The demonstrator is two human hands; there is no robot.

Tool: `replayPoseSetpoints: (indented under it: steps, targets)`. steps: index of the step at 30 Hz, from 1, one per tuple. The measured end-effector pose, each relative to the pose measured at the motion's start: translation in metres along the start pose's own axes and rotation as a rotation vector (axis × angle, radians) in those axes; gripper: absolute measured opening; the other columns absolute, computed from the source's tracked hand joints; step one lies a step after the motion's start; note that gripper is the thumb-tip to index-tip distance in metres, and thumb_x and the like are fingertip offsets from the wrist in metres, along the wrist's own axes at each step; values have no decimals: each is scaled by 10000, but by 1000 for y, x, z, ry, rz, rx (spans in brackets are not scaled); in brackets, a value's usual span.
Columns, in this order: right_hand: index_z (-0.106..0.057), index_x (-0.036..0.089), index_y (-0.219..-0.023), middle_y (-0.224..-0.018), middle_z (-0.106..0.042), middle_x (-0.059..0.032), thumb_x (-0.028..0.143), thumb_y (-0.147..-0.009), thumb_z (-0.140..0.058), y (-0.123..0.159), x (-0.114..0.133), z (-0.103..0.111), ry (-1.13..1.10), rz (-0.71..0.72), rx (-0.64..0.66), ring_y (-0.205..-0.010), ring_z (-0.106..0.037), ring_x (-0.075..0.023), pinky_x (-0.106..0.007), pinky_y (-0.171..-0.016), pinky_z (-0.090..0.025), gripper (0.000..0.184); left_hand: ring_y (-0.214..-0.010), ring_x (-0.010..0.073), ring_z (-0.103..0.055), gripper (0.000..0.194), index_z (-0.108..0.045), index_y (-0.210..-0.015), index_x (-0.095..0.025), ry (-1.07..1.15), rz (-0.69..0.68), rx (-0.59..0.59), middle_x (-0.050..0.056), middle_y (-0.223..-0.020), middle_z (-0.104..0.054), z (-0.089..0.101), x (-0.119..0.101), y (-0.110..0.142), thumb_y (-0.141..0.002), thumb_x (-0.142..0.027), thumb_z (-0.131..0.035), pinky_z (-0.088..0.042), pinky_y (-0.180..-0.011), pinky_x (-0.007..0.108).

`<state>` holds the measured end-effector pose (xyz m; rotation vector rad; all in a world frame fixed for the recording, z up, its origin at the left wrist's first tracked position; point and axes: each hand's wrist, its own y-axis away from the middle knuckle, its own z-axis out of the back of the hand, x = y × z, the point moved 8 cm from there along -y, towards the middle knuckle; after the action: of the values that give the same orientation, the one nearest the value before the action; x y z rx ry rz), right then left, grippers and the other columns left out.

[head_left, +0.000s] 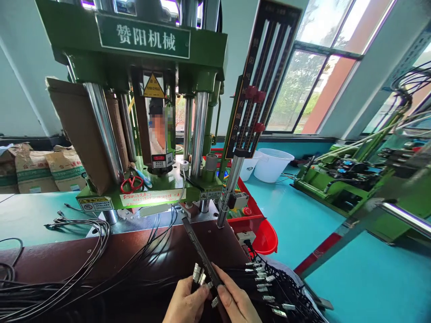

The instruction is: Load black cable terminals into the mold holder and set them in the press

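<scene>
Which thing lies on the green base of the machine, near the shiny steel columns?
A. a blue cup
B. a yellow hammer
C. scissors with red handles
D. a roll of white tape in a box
C: scissors with red handles lie flat on the green base of the machine, just right of the front left steel column and behind the label strip with red writing.

Both hands [210, 303] together, fingers pinched.
</scene>
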<state>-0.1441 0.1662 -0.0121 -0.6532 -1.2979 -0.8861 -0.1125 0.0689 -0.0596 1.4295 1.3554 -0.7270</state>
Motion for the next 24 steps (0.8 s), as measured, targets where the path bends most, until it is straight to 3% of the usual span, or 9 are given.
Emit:
replayPoseSetpoints:
  steps: [4, 8, 10, 12, 14, 17, 21, 24]
  targets:
    - [-569, 199, -1111, -713, -643, -67, 646, -679, -482, 4, -6, 5, -105, -63, -82, -662, -584, -207, -324, -654, -498, 628, -340, 70, -344, 561, -472, -749, -155, -12, -106, -103, -71, -442, -373, 18, -12, 2, -594, -690, -541, -254, -326, 180]
    - [-539, 207, -1143, -574, -596, -30, 654, -660, -501, 4, -14, 2, -181, -151, -58, -481, -506, -158, -281, -479, -460, 658, -284, 58, -227, 591, -471, -841, -174, 20, -98, -224, -113, -395, -275, 30, -8, 3, -605, -715, -500, -192, -294, 180]
    - [-558, 211, -1119, -593, -598, -31, 653, -649, -514, 3, -14, 1, -196, -146, -39, -462, -485, -142, -270, -467, -447, 648, -379, 76, -354, 558, -493, -860, -174, 12, -133, -264, -74, -474, -384, 29, -9, 3, -613, -672, -539, -301, -374, 176]
    - [-569, 206, -1105, -610, -599, -35, 645, -642, -529, 1, -13, -2, -206, -147, 4, -456, -475, -132, -267, -472, -444, 639, -620, 125, -490, 477, -523, -842, -165, -53, -241, -299, -6, -646, -514, 27, -19, 6, -638, -593, -578, -403, -588, 194]
    - [-570, 206, -1102, -603, -591, -32, 641, -637, -536, 1, -13, -3, -209, -160, 22, -457, -467, -129, -267, -479, -439, 638, -764, 172, -492, 379, -539, -775, -152, -185, -304, -252, 33, -741, -551, 20, -28, 7, -672, -514, -579, -391, -722, 229]
    - [-571, 222, -1097, -623, -583, -21, 646, -632, -536, 1, -13, -1, -225, -169, 9, -456, -439, -114, -249, -469, -410, 630, -625, 151, -424, 309, -492, -630, -150, -351, -264, -168, 12, -613, -489, 16, -30, 5, -688, -446, -564, -358, -608, 237]
    - [-571, 231, -1094, -600, -551, 4, 625, -647, -545, 1, -15, -4, -223, -186, 57, -453, -396, -89, -206, -428, -336, 597, -551, 119, -318, 333, -438, -572, -160, -359, -250, -195, -21, -538, -386, 21, -32, 6, -678, -457, -545, -278, -535, 229]
    - [-559, 237, -1112, -611, -565, -1, 612, -668, -531, 0, -12, -4, -145, -153, 74, -467, -418, -100, -212, -436, -350, 582, -547, 114, -300, 357, -430, -563, -161, -339, -251, -199, -26, -533, -370, 22, -31, 6, -661, -479, -559, -268, -531, 229]
